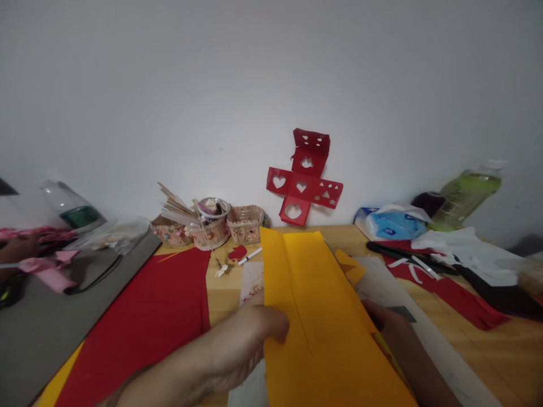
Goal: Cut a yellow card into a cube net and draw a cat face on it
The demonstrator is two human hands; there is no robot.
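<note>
Right up close, we're holding the long yellow sheet of creased card (322, 316) centrally over the wooden bench (227, 297), its far end pointing at the wall. Our left hand (254, 333) is pinching the left edge, thumb pressing on top and fingers tucking beneath. Our right hand (396, 328) is meeting the right edge, but the card is hiding its fingertips, so we're not able to tell how firmly they're closing. We're probably bracing both sides to keep the sheet from sagging along its crease.

Underneath, a pale, marked paper sheet (445, 353) is showing on either side, perhaps shielding the wood. To the left, a broad red card sheet (165, 316) is overlapping the grey mat (25, 350), where a pink plastic tool (46, 274) is lying. Over to the right, narrow white paper strips (411, 268) are cluttering the bench. Our yellow sheet is blocking the middle, a small yellow scrap (350, 268) peeking out beyond it.

Along the far edge, decorated pinkish baskets (245, 225) are standing left of centre, a blue soft tissue pack (394, 223) is sitting further right, and between them a red cut-out card cross (301, 186) is leaning against the wall.
</note>
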